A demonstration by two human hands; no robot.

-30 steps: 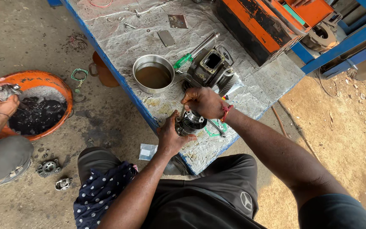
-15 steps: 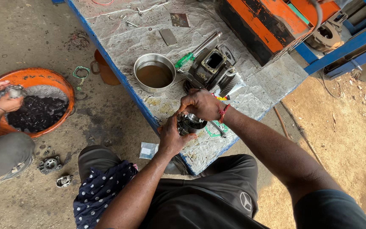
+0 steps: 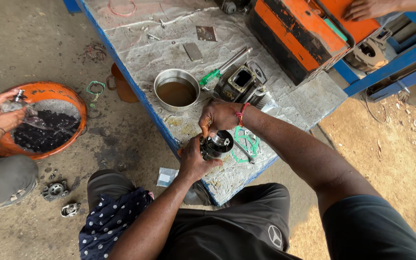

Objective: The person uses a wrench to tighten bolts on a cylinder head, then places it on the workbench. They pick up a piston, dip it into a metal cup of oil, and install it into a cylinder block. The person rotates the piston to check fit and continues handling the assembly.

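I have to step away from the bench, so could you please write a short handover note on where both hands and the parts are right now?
Left hand grips the dark round engine part from below, at the near edge of the blue-edged bench.
Right hand pinches the top of that part from above.
Green gasket lies on the bench just right of the part; the finned metal block and steel bowl of brown liquid sit behind.
Done: the part is off the bench and in hand.
Left: the gasket and the block lie untouched.
Another person washes a piece over the orange basin on the floor.
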